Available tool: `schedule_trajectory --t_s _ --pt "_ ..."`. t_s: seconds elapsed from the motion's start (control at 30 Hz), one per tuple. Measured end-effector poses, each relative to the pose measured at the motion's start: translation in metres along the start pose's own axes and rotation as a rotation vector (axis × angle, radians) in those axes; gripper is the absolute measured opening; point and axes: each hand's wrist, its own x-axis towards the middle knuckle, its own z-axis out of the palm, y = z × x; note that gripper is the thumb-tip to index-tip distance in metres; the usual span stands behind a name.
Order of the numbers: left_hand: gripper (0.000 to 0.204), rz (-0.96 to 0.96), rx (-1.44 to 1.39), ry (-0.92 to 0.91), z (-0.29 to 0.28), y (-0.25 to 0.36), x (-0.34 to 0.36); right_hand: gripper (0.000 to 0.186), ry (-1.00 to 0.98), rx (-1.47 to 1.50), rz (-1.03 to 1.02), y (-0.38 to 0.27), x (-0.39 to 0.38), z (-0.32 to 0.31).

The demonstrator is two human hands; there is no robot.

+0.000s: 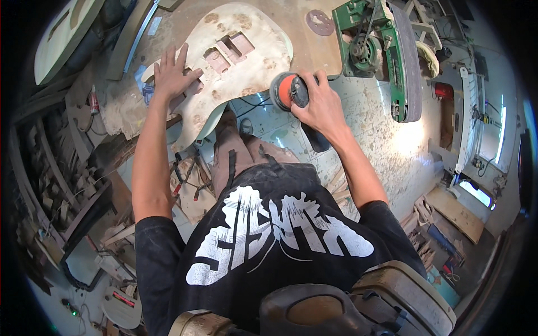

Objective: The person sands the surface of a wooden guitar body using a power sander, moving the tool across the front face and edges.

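Note:
A pale guitar body (252, 70) with brown burl figure and routed pockets in its top lies on the workbench (314, 47). My left hand (172, 75) rests flat on its left part with the fingers spread, near a cutout. My right hand (320, 103) is wrapped round an orange and black orbital sander (292, 91). The sander is tilted, its round pad at the body's near right edge. Whether the pad touches the wood I cannot tell. A dark piece (315, 138) hangs below the sander, under my right wrist.
A green belt sander (365, 56) stands right of the bench, its wide belt (404, 67) facing right. A perforated sanding disc (320, 22) lies at the far side. Another pale guitar body (64, 36) is at upper left. Wood offcuts (428, 224) are heaped at lower right.

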Motion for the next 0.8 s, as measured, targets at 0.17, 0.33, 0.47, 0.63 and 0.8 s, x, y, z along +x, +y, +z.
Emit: schedule_trajectory --t_s 0.17,0.33,0.47,0.63,0.8 --pt "0.107 0.004 -0.013 -0.010 0.000 0.000 0.000 0.066 0.004 -0.004 -0.017 -0.016 0.014 0.001" --pt "0.107 -0.005 -0.016 -0.018 -0.002 0.001 0.001 0.067 0.002 -0.015 0.027 -0.003 0.006 0.000" --pt "0.107 -0.007 0.004 -0.024 -0.001 0.001 -0.001 0.067 0.017 -0.015 0.034 0.005 0.009 0.000" --pt "0.106 0.005 -0.006 -0.023 -0.002 -0.001 0.000 0.068 0.015 -0.020 -0.063 -0.014 0.017 0.002" --pt "0.107 0.002 0.001 -0.015 0.001 -0.001 0.001 0.067 0.017 -0.045 0.023 0.008 0.010 -0.001"
